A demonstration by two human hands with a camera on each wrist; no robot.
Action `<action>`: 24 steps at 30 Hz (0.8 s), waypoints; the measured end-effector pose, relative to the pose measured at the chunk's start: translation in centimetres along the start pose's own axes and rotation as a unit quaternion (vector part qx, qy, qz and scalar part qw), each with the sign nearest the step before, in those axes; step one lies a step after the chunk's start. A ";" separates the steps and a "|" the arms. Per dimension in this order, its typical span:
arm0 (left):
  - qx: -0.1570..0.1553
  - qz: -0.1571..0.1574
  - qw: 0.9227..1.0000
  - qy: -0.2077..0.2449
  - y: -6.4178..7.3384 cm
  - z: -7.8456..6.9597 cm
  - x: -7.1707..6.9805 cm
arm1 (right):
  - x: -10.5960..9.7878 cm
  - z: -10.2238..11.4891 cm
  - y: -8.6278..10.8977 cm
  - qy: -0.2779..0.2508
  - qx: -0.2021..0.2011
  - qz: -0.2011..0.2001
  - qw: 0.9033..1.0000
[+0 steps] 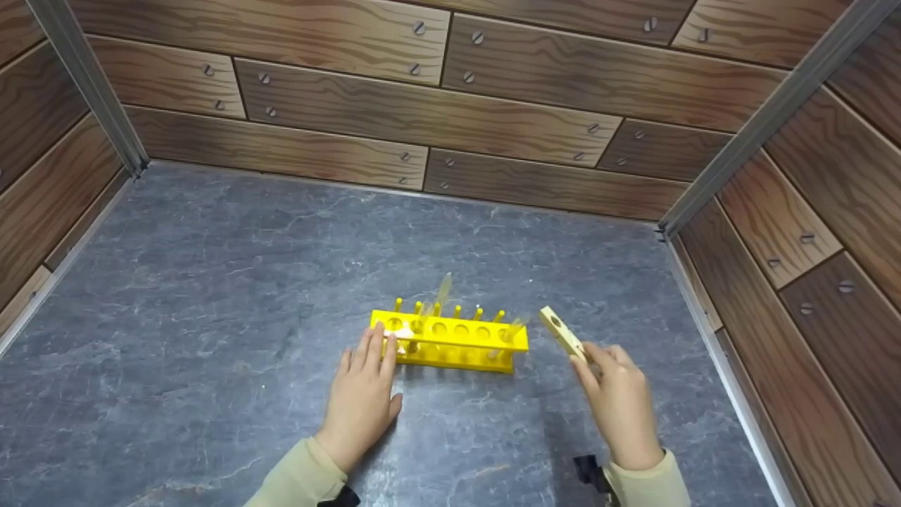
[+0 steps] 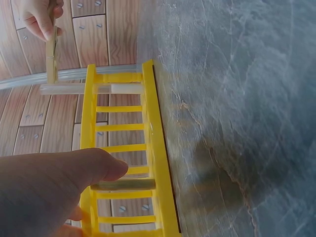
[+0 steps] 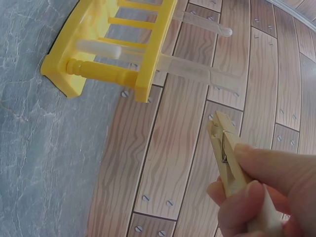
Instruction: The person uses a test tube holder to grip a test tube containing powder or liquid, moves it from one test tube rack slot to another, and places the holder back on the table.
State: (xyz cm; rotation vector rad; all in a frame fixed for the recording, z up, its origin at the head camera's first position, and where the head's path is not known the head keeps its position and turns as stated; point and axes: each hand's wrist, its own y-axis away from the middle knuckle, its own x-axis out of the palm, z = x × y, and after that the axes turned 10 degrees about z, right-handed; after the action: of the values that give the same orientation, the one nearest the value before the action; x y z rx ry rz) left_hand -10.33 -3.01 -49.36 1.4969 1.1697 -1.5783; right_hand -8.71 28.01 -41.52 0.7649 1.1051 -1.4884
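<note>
A yellow test tube rack [image 1: 450, 331] stands upright with a row of pegs along its back. My left hand [image 1: 359, 398] rests its straight fingers on the rack's left end, thumb apart in front. Between finger and thumb of my right hand [image 1: 619, 401] is a wooden test tube holder [image 1: 561, 332], its tip apart from the rack's right end. A clear test tube [image 3: 197, 74] with a white lower part stands in the end hole nearest the holder. Another tube [image 1: 424, 310] sits toward the left, and one tube [image 1: 444, 289] rises at the back pegs.
The grey marbled tabletop [image 1: 246, 267] spreads around the rack. Wood-plank panels [image 1: 352, 105] close off the back and both sides, with metal posts [image 1: 746, 134] at the corners. Black wrist straps [image 1: 591, 473] show at the sleeves.
</note>
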 end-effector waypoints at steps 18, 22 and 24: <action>-0.001 0.019 1.000 0.013 -0.1 0.0 -0.1 | -0.5 0.6 -0.2 -0.002 -0.001 0.003 1.000; 0.000 0.018 1.000 0.015 -0.1 0.1 -0.1 | -0.6 0.7 -0.3 -0.005 -0.002 0.004 1.000; 0.001 0.013 1.000 0.014 0.0 0.1 -0.1 | -0.6 0.8 -0.2 -0.006 -0.006 0.003 1.000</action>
State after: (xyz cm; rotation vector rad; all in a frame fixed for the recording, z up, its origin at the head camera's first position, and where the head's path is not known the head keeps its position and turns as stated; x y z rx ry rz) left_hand -10.38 -3.07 -49.22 1.5337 1.1589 -1.5464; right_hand -8.72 27.51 -40.64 0.7492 1.1008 -1.4793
